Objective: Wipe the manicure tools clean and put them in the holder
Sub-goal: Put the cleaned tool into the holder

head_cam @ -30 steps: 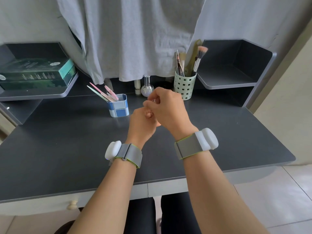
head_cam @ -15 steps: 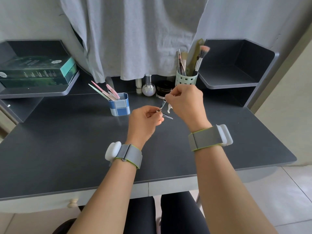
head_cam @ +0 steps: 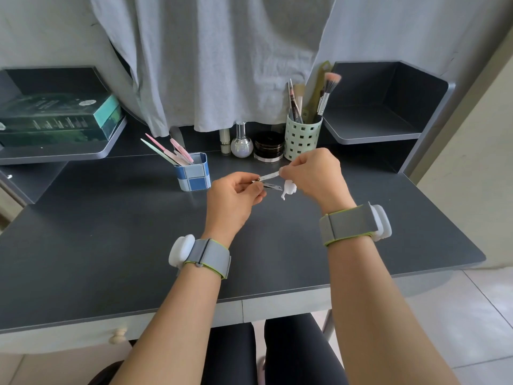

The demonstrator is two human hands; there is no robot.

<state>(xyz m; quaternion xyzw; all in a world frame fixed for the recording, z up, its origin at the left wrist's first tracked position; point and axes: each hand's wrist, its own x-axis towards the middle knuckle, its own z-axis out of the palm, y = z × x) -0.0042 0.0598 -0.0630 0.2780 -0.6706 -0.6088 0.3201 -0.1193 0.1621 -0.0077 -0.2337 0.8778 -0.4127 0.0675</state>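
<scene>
Wiping step under way: left hand [head_cam: 233, 198] pinches the small silver metal nail clipper [head_cam: 268, 182] above tabletop centre, right hand [head_cam: 312, 173] grips its raised lever plus a crumpled white wipe [head_cam: 288, 188]; next, likely drop it into the blue-checked square tin holder [head_cam: 193, 173] at ten o'clock.

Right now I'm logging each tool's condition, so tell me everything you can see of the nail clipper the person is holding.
The nail clipper is small, silvery and looks like metal. Its lever is swung up and away from the body, so the two parts form a narrow V. It is held in the air above the dark desk, roughly level. The left hand pinches the hinged end; the right hand pinches the raised lever's tip while also holding a crumpled white wipe just beside the body. Any dirt is too small to tell.
</scene>
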